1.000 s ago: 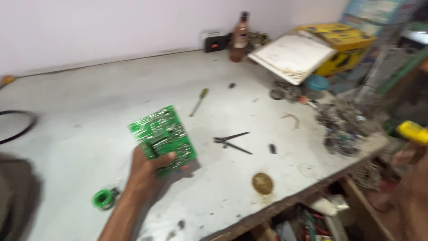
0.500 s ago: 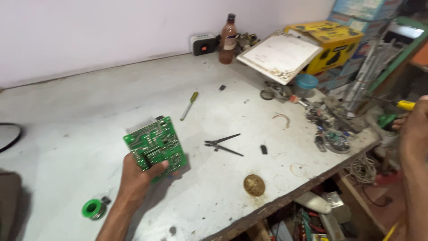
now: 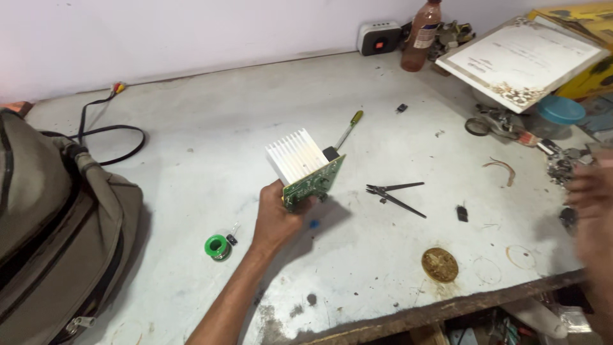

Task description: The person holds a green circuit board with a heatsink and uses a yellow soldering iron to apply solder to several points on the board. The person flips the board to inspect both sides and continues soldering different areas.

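An olive backpack (image 3: pixel 57 236) lies at the left edge. A green circuit board (image 3: pixel 313 183) with a white finned heatsink (image 3: pixel 295 155) is gripped, tilted above the workbench (image 3: pixel 211 134), by the left hand (image 3: pixel 276 220). Black tweezers (image 3: pixel 394 193) lie nearby. The right hand (image 3: pixel 590 198) is blurred; its fingers cannot be told.

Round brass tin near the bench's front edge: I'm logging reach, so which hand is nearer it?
Right. The right hand is blurred, just beyond the brass tin; the left hand holds the circuit board farther off.
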